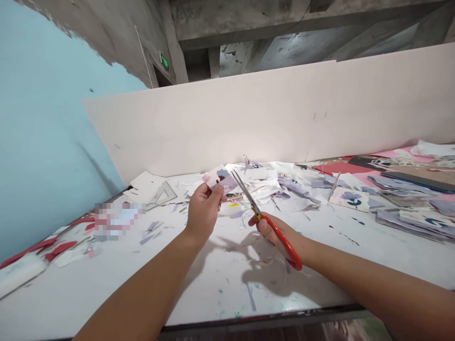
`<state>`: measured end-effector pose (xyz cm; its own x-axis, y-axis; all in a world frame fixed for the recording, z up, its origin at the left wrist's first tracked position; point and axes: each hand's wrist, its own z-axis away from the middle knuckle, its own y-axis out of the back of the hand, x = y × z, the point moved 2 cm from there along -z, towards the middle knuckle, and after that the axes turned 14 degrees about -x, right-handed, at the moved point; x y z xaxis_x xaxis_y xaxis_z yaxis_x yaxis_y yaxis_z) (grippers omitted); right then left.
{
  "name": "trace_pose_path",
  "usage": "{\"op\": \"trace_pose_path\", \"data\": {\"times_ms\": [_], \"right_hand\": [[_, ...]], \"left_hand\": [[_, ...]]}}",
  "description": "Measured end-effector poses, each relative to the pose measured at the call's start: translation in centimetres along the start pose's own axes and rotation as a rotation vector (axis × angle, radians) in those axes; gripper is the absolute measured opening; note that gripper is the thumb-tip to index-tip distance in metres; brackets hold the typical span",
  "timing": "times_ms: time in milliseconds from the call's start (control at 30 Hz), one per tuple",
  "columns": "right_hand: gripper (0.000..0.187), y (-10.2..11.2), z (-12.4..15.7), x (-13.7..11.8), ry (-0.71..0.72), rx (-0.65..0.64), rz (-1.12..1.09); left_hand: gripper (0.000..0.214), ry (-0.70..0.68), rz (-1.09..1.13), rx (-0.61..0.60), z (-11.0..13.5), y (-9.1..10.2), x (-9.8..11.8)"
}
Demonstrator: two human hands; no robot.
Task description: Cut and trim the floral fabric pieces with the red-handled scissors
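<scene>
My left hand (206, 207) pinches a small flower-printed piece of fabric or paper (217, 176), pale with a blue-grey bloom and a lilac part; I cannot tell which material it is. Just to the right, my right hand (267, 231) is closed around a pair of scissors (286, 244) with red handles. The steel blades point up and to the left, slightly parted, with their tips close to the printed piece. Nothing visible lies between the blades. Both hands are above the white tabletop (209, 284).
Behind my hands is a heap of white and lilac scraps (273, 182). A clear set square (164, 194) lies at the left, near red scraps (64, 250). Stacked printed pieces (415, 222) and a red sheet (337, 169) are at the right. A white partition (227, 118) borders the back.
</scene>
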<state>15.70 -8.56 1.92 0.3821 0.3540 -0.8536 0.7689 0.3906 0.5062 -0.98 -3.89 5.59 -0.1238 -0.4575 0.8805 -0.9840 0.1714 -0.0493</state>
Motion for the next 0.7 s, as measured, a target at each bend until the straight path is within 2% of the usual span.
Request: {"op": "trace_pose_path", "data": {"times_ms": [333,700], "right_hand": [[0.062,-0.2,-0.2,1.2,-0.015,-0.010,-0.053],[0.066,-0.4,0.0,0.2,-0.093,-0.008,-0.042]], "left_hand": [[0.028,-0.026,-0.066,0.024,0.3,0.0,0.1],[0.031,-0.052,-0.131,0.022,0.2,-0.1,-0.4]]}}
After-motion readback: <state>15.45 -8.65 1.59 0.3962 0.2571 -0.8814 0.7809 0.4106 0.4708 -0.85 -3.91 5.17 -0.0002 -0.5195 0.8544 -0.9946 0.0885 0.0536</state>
